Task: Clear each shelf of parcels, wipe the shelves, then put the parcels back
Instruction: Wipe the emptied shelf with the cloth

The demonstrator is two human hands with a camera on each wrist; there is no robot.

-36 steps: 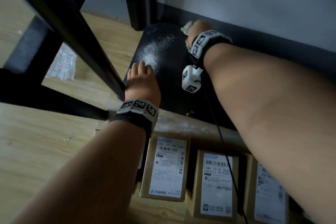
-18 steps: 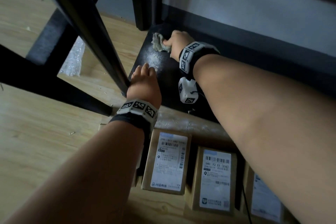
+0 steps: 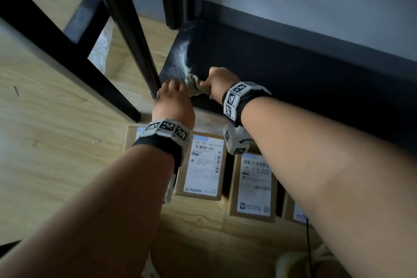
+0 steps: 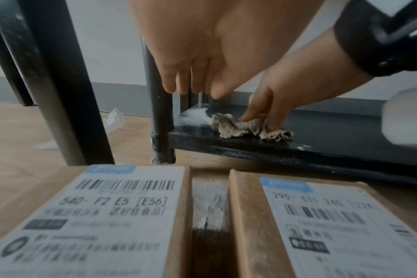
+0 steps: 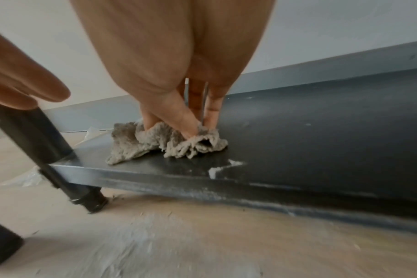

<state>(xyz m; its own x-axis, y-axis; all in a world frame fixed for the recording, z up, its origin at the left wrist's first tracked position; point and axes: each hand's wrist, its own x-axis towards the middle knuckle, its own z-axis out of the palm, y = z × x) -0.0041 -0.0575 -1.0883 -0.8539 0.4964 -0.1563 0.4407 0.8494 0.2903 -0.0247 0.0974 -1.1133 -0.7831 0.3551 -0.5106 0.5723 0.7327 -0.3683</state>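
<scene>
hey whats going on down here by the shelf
A person is wiping the bottom shelf of a black rack. The right hand grips a grey rag and presses it on the board near its front left corner, where white dust remains. The left hand hangs open beside the rack's front post, holding nothing. Labelled cardboard parcels lie on the wooden floor in front of the shelf, not yet put back.

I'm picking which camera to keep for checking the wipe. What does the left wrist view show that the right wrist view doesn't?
Only the left wrist view shows the two parcels on the floor with readable labels. Only the right wrist view shows the white smear near the front edge of the shelf. Both show the right hand pinching the cloth on the shelf by the post, with the left hand open nearby.
</scene>
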